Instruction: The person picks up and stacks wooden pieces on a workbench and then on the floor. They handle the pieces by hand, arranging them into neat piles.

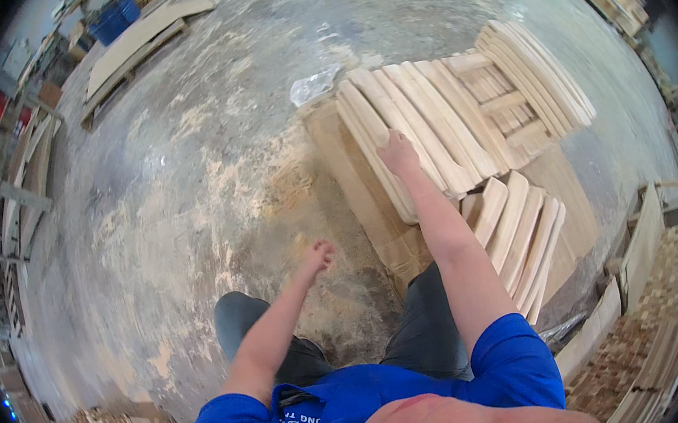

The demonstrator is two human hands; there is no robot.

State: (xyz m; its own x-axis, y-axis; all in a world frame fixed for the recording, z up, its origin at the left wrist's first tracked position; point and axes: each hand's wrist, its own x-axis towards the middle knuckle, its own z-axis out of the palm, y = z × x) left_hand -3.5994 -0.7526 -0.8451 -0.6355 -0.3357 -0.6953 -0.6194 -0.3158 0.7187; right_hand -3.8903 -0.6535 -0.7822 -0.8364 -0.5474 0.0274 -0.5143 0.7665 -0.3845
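My right hand (399, 155) reaches forward to the stack of pale curved wooden slats (428, 117). Its fingers are closed over a wooden slat (374, 131) near the left side of that stack; the undersides of the fingers are hidden. My left hand (320, 256) hangs over the floor in front of my left knee. Nothing shows in it, and its fingers are loosely bent with gaps between them. A smaller fanned group of curved slats (516, 227) lies to the right of my right forearm.
Flat cardboard (363, 209) lies under the stacks. Clear plastic film (315, 87) rests on the dusty concrete floor (189, 185). At the far left stands a pallet with a flat board (135, 47), near a blue bin (115, 19). Cut wood pieces (651, 320) are piled at the right.
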